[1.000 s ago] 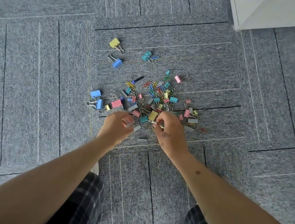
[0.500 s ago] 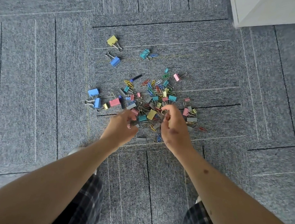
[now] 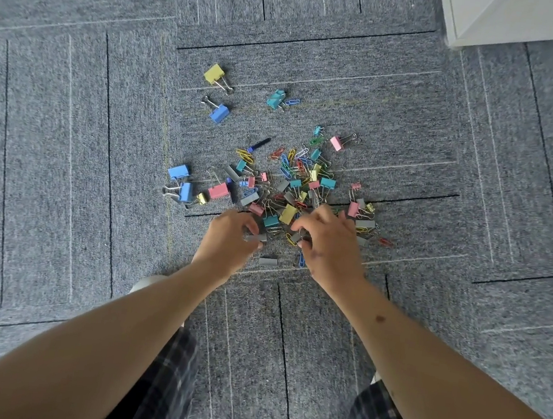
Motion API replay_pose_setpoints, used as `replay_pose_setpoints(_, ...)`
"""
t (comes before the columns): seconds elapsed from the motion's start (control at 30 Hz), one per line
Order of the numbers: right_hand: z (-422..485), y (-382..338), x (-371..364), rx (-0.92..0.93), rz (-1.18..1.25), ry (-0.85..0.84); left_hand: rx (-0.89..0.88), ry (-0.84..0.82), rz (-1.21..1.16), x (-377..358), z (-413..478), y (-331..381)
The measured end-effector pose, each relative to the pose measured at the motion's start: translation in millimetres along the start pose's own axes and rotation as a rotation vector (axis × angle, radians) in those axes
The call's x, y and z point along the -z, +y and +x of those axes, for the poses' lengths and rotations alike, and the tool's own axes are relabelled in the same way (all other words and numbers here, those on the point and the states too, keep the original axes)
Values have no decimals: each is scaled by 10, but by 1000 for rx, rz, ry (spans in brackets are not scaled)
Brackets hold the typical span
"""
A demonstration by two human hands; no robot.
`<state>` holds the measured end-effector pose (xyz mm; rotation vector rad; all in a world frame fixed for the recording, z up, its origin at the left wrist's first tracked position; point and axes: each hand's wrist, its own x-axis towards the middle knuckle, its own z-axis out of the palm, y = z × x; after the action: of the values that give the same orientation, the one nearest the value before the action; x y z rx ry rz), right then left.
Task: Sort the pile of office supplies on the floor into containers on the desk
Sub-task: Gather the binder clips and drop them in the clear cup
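A pile of coloured binder clips and paper clips [image 3: 291, 190] lies on the grey carpet in front of me. My left hand [image 3: 230, 238] is at the pile's near left edge, fingers curled, with a grey binder clip [image 3: 257, 238] held at its fingertips. At the near right edge my right hand [image 3: 329, 246] curls its fingers and pinches another grey binder clip [image 3: 296, 237]. A third grey clip [image 3: 268, 261] lies loose between my hands, and a blue paper clip [image 3: 302, 260] shows beside my right hand.
Larger clips lie apart from the pile: yellow [image 3: 214, 74], blue [image 3: 219, 113], teal [image 3: 276, 98], pink [image 3: 336, 143], and two blue [image 3: 179, 171] at the left. A white furniture corner [image 3: 497, 17] stands at the top right. My knees in plaid shorts [image 3: 162, 385] frame the bottom.
My right hand reached further into the pile, then drew back to its near edge, fingers closing on a grey clip. My left hand has stayed almost in place, still curled.
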<state>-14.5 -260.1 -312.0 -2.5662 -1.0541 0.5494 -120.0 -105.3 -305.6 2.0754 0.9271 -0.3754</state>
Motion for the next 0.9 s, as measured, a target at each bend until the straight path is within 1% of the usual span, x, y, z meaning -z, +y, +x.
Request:
replay_pose_setpoints(0.2, 41, -44, -15, -20, -60, -54, 11, 15, -106, 58, -74, -2)
replay_pose_setpoints(0.37, 55, -10, -30, -45, -53, -50, 69, -70, -237, 119, -129, 42)
replay_pose_setpoints(0.47, 29, 43, -46, -39, -22, -36, 70, -84, -260, 116, -135, 69)
replay_pose_setpoints(0.6, -38, 68, -22, -54, 163, 113, 24, -114, -309, 73, -122, 104)
replay_pose_setpoints(0.7, -91, 132, 55, -80, 306, 207, 17, -94, -360, 64, -110, 131)
replay_pose_setpoints(0.8, -154, 258, 170, -99, 485, 248, 22, -101, -368, 58, -112, 187)
replay_pose_setpoints(0.9, -233, 359, 298, -124, 555, 252, 16, -136, -376, 25, -109, 191)
